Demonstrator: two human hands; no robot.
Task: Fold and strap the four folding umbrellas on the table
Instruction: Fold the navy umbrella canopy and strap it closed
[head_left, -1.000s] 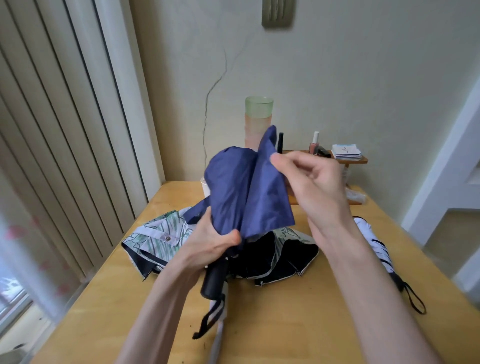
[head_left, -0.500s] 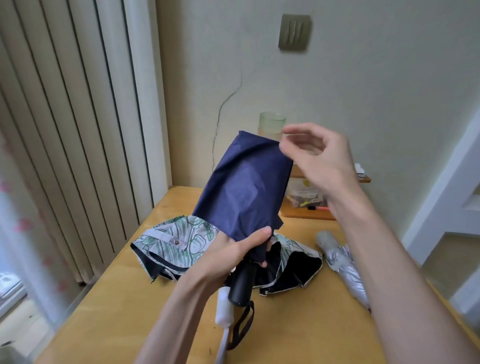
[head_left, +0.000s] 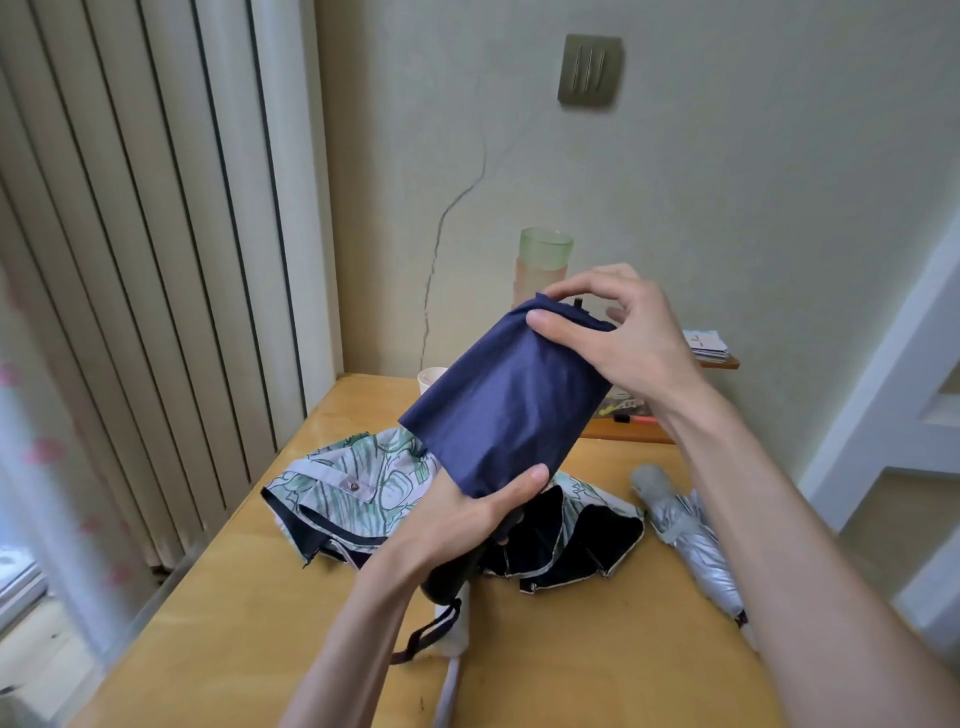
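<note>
Now our left grip (head_left: 457, 519) clasps the navy umbrella (head_left: 509, 410) by its lower end above the surface (head_left: 234, 623), and our right grip (head_left: 623, 338), loose a moment ago, pinches its top: canopy gathered, strapping probably next. Leaf-print umbrella (head_left: 353, 483) lies below, silver umbrella (head_left: 691, 540) right; we have free air overhead.

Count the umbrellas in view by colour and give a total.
navy umbrella: 1
green leaf-print umbrella: 1
silver umbrella: 1
Total: 3
A white handle shows under the navy one. I cannot tell whether it belongs to a fourth umbrella.
</note>
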